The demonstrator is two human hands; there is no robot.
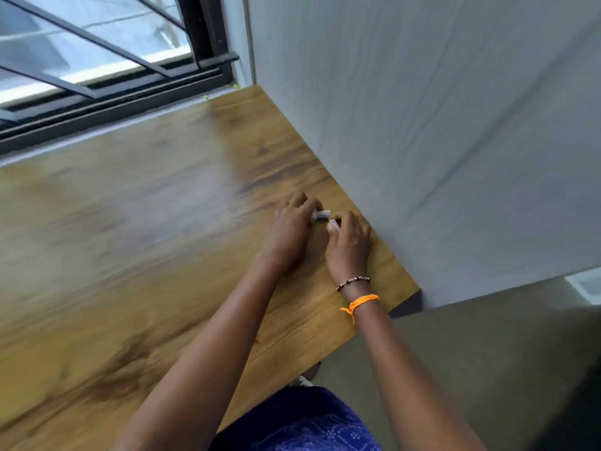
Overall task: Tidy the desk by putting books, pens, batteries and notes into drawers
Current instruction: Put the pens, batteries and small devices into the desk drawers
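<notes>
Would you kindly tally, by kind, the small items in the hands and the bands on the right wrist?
Small white cylinders, probably batteries: 2
Beaded bracelet: 1
Orange thread band: 1
Total: 4

One view only, worn on the head, looking forward and steeply down from above the near edge of the wooden desk (136, 242). It faces the desk's far right corner, where the window (97, 60) meets the white wall (422, 125). Both forearms reach away from the lens, so it sits close. The wide angle bends the edges, and the blur probably comes from head motion.
</notes>
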